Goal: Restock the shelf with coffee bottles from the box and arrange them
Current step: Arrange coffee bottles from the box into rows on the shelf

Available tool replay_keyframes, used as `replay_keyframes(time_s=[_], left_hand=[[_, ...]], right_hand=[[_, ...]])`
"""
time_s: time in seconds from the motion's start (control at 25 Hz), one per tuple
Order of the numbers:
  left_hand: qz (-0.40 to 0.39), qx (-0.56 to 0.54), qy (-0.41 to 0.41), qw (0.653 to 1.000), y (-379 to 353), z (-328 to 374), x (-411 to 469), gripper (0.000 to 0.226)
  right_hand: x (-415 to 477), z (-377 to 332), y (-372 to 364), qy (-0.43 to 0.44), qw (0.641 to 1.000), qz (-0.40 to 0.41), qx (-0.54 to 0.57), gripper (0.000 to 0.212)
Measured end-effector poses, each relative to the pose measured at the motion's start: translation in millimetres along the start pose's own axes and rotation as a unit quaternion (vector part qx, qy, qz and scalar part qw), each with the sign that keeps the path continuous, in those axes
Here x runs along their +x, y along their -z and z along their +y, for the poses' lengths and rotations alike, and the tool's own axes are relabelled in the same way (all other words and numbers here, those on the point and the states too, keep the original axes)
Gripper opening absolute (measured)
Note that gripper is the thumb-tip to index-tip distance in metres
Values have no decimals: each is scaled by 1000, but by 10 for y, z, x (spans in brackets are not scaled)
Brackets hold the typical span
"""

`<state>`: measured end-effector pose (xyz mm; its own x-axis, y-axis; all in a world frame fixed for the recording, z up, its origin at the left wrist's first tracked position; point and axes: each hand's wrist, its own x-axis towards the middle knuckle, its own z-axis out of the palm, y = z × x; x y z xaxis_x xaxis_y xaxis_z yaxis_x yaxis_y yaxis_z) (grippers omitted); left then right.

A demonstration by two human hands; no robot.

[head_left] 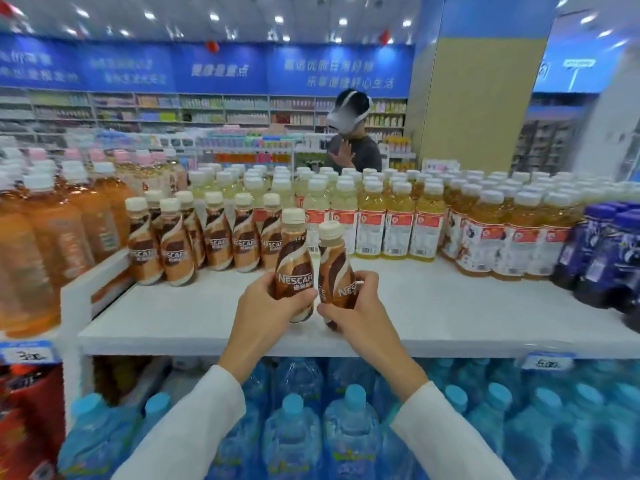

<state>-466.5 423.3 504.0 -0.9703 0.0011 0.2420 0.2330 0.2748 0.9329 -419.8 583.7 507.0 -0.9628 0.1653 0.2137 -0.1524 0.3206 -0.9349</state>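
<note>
Fingers [300,300] of L hand [266,306] curl round a coffee bottle [293,261]. R hand [356,306] grips a 2nd bottle [335,268] just beside it, leaning slightly. Both are held low over the white shelf [207,306], approx centre, toward the front edge. Coffee row [211,237] stands at 10 o'clock, yellow drinks [398,220] at 1 o'clock, water [349,427] below at 6.

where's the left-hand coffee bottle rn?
Head view, centre: the brown-and-cream plastic coffee bottle is in the left hand over the white shelf, beside the matching bottle in the right hand.
</note>
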Motion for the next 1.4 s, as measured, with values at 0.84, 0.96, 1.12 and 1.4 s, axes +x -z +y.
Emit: replay_keyframes(time_s=[0.84, 0.96, 1.12, 1.4], left_hand=[[-7, 43, -3, 999, -6, -166, -61, 57], [-36, 23, -11, 999, 32, -212, -44, 54], [-14, 5, -27, 1000, 7, -257, -118, 60], [53, 29, -34, 998, -76, -320, -87, 70]], right_hand=[[83, 263, 72, 15, 997, 43, -64, 71], [92, 246, -39, 26, 992, 76, -96, 80], [44, 284, -31, 18, 997, 59, -49, 82], [-25, 251, -49, 22, 995, 87, -36, 63]])
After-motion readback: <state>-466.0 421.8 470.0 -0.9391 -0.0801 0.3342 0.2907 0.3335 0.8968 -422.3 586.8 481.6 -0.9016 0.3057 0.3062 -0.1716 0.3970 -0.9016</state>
